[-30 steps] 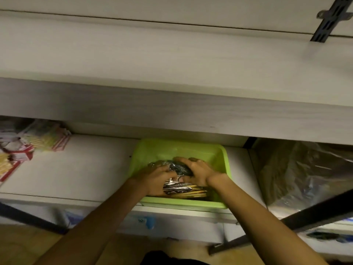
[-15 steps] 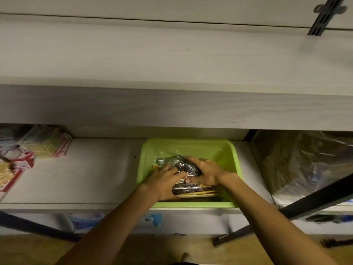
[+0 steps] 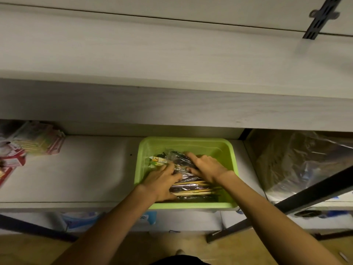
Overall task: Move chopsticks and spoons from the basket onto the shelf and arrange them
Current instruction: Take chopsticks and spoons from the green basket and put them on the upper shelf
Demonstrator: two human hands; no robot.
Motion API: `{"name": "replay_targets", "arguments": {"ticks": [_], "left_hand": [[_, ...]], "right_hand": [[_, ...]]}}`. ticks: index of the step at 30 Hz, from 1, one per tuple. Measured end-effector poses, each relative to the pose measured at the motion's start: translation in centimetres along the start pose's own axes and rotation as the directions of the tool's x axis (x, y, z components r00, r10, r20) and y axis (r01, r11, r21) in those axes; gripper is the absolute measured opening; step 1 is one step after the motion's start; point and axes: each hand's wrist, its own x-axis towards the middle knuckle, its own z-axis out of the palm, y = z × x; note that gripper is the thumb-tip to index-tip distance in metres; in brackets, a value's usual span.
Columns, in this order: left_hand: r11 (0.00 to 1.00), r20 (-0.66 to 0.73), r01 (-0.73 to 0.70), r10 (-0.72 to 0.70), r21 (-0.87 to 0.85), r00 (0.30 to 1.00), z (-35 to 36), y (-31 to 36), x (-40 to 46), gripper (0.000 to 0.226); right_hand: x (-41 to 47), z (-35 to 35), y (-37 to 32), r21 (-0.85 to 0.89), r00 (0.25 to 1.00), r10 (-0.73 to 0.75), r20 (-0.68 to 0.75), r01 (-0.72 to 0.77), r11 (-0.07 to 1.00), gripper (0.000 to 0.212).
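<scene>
Two hands, left [image 3: 162,180] and right [image 3: 207,166], press slippery wrapped chopsticks [image 3: 193,188] in green basket [image 3: 232,161]; likely light, best gripped mid-bundle.

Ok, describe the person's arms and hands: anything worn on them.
Both forearms are bare up to the frame edge, no sleeves showing. The left hand and right hand have no gloves, and I see no watch, bracelet or ring.

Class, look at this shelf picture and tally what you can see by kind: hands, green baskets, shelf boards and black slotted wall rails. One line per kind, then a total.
Hands: 2, left hand and right hand
Green basket: 1
Shelf boards: 2, upper shelf and lower shelf
Black slotted rail: 1
Total: 6
</scene>
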Motion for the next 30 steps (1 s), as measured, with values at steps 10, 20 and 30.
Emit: {"name": "replay_targets", "arguments": {"ticks": [10, 20, 30], "left_hand": [[0.999, 0.096, -0.031, 0.035, -0.039, 0.995, -0.2, 0.5, 0.4, 0.059], [0.997, 0.062, -0.072, 0.072, -0.002, 0.996, -0.7, 1.1, 0.5, 0.052], [0.998, 0.05, -0.058, 0.059, -0.024, 0.997, -0.3, 0.9, 0.0, 0.049]], "right_hand": [[-0.3, -0.5, -0.3, 0.163, 0.994, 0.067, 0.089, -0.081, 0.983, 0.081], [-0.3, -0.6, -0.8, 0.095, 1.0, 0.016, 0.019, -0.018, 0.995, 0.069], [-0.3, -2.1, -0.7, 0.183, 0.998, 0.017, 0.062, -0.028, 0.983, 0.07]]}}
